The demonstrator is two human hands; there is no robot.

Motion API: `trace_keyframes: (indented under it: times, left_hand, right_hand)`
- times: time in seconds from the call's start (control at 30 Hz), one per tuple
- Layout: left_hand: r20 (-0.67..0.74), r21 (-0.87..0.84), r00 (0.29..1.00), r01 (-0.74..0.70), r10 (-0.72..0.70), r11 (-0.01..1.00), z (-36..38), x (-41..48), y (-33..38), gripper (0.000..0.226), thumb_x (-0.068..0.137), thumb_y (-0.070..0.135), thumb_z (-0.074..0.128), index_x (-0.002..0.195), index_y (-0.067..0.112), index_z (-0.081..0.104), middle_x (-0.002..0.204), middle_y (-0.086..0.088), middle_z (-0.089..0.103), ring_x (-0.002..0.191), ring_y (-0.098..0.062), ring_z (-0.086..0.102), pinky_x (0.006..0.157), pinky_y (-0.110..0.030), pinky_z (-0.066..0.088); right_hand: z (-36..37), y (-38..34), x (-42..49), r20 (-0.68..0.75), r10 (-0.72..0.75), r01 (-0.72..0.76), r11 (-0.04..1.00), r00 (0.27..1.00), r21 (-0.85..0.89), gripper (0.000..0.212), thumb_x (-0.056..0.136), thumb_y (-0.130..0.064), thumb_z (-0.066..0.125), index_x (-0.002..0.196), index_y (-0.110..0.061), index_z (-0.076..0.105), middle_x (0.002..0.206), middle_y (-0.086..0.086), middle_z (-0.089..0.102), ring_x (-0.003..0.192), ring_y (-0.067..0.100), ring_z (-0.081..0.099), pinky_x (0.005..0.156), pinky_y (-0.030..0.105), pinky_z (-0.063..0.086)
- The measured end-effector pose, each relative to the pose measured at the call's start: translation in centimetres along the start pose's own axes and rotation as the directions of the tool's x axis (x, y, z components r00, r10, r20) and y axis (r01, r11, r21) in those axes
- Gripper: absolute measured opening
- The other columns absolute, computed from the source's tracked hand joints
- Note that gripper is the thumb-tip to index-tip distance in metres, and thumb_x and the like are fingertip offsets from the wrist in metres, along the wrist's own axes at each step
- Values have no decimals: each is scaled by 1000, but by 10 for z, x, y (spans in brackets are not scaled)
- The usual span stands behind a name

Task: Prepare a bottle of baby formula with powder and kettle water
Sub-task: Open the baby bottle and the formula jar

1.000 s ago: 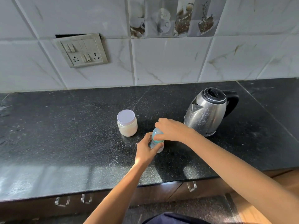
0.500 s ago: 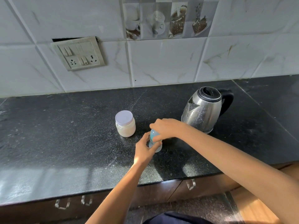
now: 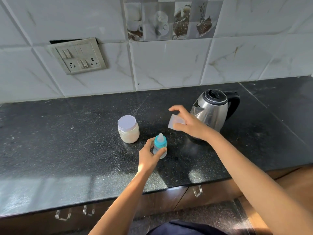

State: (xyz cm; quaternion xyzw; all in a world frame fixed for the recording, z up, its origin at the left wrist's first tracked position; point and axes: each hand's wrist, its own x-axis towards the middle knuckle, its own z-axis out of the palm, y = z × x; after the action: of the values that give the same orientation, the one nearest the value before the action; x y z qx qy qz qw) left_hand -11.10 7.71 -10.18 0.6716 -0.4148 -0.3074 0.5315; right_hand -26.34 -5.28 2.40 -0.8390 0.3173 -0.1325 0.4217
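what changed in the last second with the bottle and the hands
The right hand has lifted the clear cap off the bottle and carried it right, toward the kettle, baring the teat. The left hand still grips the bottle on the counter. The jar, lid on, and the kettle have not moved.

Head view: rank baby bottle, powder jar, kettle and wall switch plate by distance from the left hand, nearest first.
1. Baby bottle: gripped in the left hand itself.
2. Powder jar: on the counter just behind it, to the left.
3. Kettle: back right, beyond the right hand, which holds the clear cap.
4. Switch plate: up on the wall, far left.
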Motion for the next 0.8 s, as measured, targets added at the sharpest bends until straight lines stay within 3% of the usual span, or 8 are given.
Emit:
trace_keyframes:
  times: [0.1, 0.17, 0.23, 0.3, 0.37, 0.5, 0.67, 0.8]
  left_hand:
    - [-10, -2, 1000, 4, -4, 1000, 1, 0, -1, 46, 76, 29, 80, 117, 30, 57, 107, 22, 63, 100, 14, 55, 79, -1, 41]
    - [-19, -4, 1000, 10, -10, 1000, 2, -1, -1, 47, 76, 31, 80, 116, 33, 56, 107, 24, 63, 101, 14, 54, 79, -1, 41]
    - [-25, -4, 999, 24, -24, 1000, 3, -2, 0, 48, 75, 33, 80, 116, 36, 55, 106, 26, 62, 102, 16, 53, 78, -2, 41]
    - [-32, -2, 999, 38, -38, 999, 4, -2, 0, 48, 75, 34, 80, 115, 38, 54, 106, 28, 61, 102, 17, 52, 77, -3, 41]
    - [-39, 1, 998, 46, -46, 999, 5, -3, 0, 49, 75, 35, 80, 116, 40, 53, 106, 28, 60, 102, 16, 52, 77, -4, 40]
    - [-46, 9, 998, 53, -53, 999, 7, -4, 1, 51, 76, 35, 79, 117, 40, 51, 106, 28, 58, 100, 17, 51, 77, -6, 39]
    - [-30, 9, 997, 67, -67, 998, 6, -2, 1, 53, 74, 31, 81, 117, 42, 51, 107, 26, 59, 102, 10, 53, 82, -7, 38]
    - [-14, 6, 998, 60, -60, 998, 3, 2, 0, 62, 70, 26, 84, 123, 35, 55, 110, 19, 63, 104, 11, 54, 88, -8, 39]
  right_hand:
    - [26, 45, -28, -95, 94, -81, 987, 991, 140, 53, 92, -18, 56, 137, -40, 38, 145, -19, 37, 135, 6, 33, 104, 28, 31]
    - [44, 73, -44, -192, 175, -139, 972, 966, 190, 44, 88, -18, 64, 126, -34, 47, 131, -8, 51, 121, 16, 50, 91, 21, 43]
    - [58, 94, -58, -258, 267, -203, 947, 929, 248, 42, 83, -16, 71, 115, -28, 47, 119, -2, 54, 106, 23, 59, 79, 24, 51]
    - [68, 109, -65, -298, 305, -244, 943, 904, 227, 51, 78, -15, 75, 115, -25, 41, 117, 1, 54, 103, 24, 60, 79, 29, 53]
    - [74, 115, -68, -312, 308, -272, 950, 899, 155, 62, 77, -13, 77, 124, -20, 37, 118, 3, 53, 104, 21, 56, 79, 25, 47]
    - [81, 121, -68, -317, 265, -265, 963, 911, 45, 65, 77, -12, 78, 129, -15, 39, 123, 2, 52, 111, 16, 50, 84, 19, 35]
    - [86, 117, -67, -380, 225, -264, 963, 897, -52, 81, 71, -24, 83, 137, -17, 37, 136, 4, 41, 127, 21, 36, 97, 33, 35]
    - [83, 85, -56, -596, -83, -70, 971, 799, -228, 68, 72, -33, 80, 128, -12, 47, 123, 6, 45, 112, 16, 37, 92, 32, 37]
